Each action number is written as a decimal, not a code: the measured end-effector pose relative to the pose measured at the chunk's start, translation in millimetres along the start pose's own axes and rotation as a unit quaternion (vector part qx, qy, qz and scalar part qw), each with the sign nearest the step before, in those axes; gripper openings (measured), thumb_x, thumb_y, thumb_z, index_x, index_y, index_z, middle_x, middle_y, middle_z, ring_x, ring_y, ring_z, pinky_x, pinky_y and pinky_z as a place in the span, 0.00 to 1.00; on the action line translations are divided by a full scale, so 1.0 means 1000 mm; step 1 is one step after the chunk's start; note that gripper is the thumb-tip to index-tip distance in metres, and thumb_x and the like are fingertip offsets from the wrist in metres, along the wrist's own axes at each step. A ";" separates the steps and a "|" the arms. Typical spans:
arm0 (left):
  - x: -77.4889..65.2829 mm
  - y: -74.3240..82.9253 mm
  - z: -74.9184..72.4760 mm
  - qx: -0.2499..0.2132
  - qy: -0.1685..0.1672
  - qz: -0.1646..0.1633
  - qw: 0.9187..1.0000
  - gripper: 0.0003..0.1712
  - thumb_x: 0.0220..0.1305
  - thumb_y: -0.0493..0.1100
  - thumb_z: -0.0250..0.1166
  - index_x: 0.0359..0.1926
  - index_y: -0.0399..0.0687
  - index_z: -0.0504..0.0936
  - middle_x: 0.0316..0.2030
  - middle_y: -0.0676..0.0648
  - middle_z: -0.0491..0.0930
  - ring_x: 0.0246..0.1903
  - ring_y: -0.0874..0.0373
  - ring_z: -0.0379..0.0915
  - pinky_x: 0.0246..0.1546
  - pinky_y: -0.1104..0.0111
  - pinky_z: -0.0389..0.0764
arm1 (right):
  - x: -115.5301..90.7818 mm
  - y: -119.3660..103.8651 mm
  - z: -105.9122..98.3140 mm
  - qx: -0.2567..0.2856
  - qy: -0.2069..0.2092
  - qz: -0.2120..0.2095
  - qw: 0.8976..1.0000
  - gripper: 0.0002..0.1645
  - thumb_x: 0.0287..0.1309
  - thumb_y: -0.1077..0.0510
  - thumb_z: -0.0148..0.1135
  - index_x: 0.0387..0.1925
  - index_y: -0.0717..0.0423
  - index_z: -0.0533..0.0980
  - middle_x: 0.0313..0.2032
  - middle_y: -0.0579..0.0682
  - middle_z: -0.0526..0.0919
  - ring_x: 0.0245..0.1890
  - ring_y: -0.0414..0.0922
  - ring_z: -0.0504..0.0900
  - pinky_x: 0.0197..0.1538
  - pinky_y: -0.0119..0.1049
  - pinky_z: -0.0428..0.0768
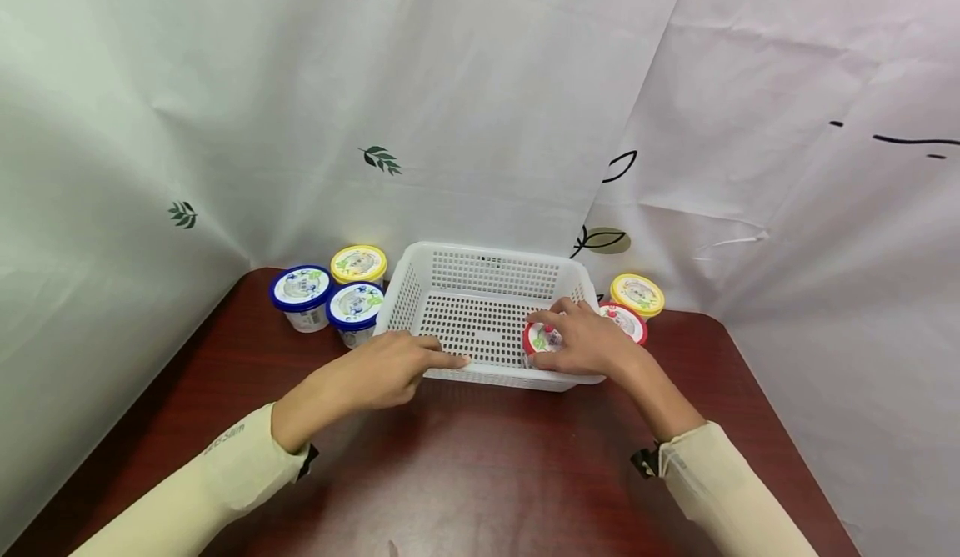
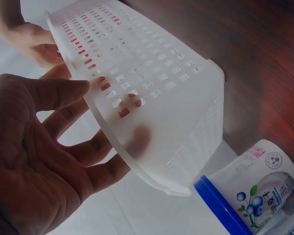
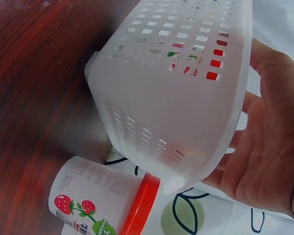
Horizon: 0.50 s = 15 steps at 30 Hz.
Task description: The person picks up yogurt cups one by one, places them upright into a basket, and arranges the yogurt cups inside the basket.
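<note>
White plastic basket, perforated walls, sits upright on the reddish-brown table, mid-table, close to the back. L hand clamps the near wall toward its L end: thumb outside, other fingers over the rim & inside, tips showing faintly thru the plastic in the L wrist view. R hand is down in the basket's near R corner, fingers & thumb round the red-lidded tub, which is inside at the R end; red shows thru the wall holes. Hands well apart.

Outside, R end: strawberry tub w/ red lid right beside the basket, can't tell if touching; R yellow-lidded tub just behind it. Outside, L end: near blueberry tub w/ blue lid next to the basket, 2nd blue-lidded tub farther L, L yellow-lidded tub behind the pair. All stand upright. White leaf-print backdrop hangs behind. Pale sleeves on both arms.
</note>
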<state>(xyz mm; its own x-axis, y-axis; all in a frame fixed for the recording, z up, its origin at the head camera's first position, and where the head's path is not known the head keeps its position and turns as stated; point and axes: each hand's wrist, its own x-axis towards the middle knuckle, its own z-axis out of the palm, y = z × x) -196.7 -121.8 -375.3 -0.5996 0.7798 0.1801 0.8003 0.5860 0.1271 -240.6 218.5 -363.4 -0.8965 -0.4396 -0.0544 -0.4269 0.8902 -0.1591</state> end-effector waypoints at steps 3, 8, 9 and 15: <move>0.000 0.000 -0.001 -0.001 -0.002 -0.001 1.000 0.37 0.67 0.24 0.61 0.69 0.60 0.90 0.39 0.47 0.88 0.26 0.60 0.64 0.31 0.68 0.72 | 0.000 0.000 -0.001 0.002 -0.003 0.002 1.000 0.45 0.63 0.31 0.73 0.77 0.41 0.80 0.68 0.58 0.81 0.68 0.63 0.79 0.61 0.64 0.86; 0.000 0.001 -0.002 0.004 0.001 0.001 1.000 0.37 0.67 0.24 0.61 0.69 0.60 0.90 0.40 0.47 0.88 0.26 0.60 0.65 0.31 0.68 0.73 | 0.000 0.000 -0.001 0.005 0.000 0.001 1.000 0.46 0.64 0.31 0.73 0.78 0.43 0.78 0.69 0.58 0.81 0.69 0.64 0.79 0.63 0.65 0.85; 0.000 0.001 -0.002 0.005 0.001 0.001 1.000 0.37 0.67 0.24 0.61 0.69 0.60 0.91 0.40 0.47 0.88 0.26 0.60 0.66 0.31 0.67 0.73 | 0.000 0.000 -0.001 0.004 0.001 0.001 1.000 0.46 0.64 0.31 0.73 0.78 0.43 0.78 0.69 0.58 0.81 0.70 0.64 0.79 0.63 0.65 0.85; 0.001 0.001 -0.001 0.002 -0.005 -0.007 1.000 0.37 0.67 0.25 0.62 0.69 0.60 0.90 0.40 0.48 0.89 0.25 0.60 0.65 0.31 0.68 0.73 | -0.001 0.002 0.000 0.003 0.007 0.000 1.000 0.47 0.64 0.30 0.73 0.78 0.45 0.78 0.70 0.60 0.81 0.69 0.64 0.79 0.64 0.66 0.85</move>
<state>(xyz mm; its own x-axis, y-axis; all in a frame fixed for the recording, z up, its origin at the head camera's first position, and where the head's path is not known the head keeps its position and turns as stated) -196.3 -120.6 -374.1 -0.6102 0.7740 0.1691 0.7922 0.5974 0.1246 -240.8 220.7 -364.0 -0.8986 -0.4370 -0.0400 -0.4254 0.8898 -0.1652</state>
